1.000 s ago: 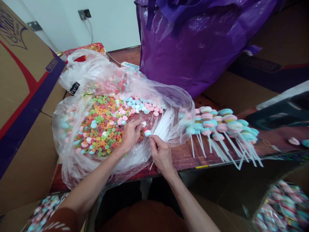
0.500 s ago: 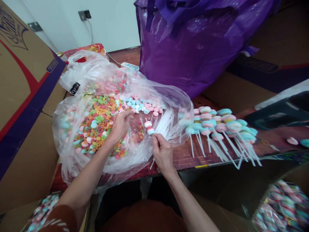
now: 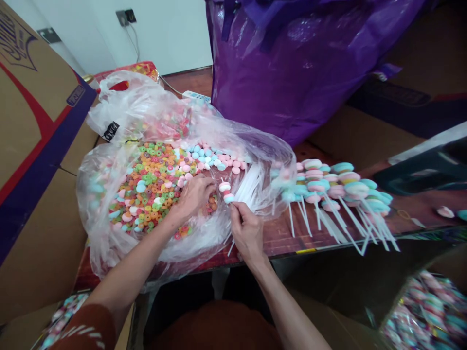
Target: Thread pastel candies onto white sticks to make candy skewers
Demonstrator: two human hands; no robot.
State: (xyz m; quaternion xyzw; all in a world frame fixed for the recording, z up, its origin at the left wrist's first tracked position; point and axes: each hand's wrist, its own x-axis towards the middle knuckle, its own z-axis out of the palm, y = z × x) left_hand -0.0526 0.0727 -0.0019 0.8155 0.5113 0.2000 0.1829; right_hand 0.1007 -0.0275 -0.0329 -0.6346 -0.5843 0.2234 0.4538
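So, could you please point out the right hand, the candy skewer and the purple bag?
Right hand (image 3: 248, 233), head view: its middle.
Candy skewer (image 3: 226, 193), head view: red middle piece.
Purple bag (image 3: 284, 73), head view: its front side.

Your left hand (image 3: 195, 197) had a narrow gap to the skewer (image 3: 226, 192) in your right hand (image 3: 247, 231). A strip of tabletop (image 3: 275, 238) lay open between your right hand and the piled skewers (image 3: 328, 187). Loose sticks (image 3: 251, 187) crowded the skewer's right side; the purple bag (image 3: 284, 73) blocked the back, the carton (image 3: 40, 131) the left. Near-side plastic folds (image 3: 195, 249) probably stood proud; depth read poorly.
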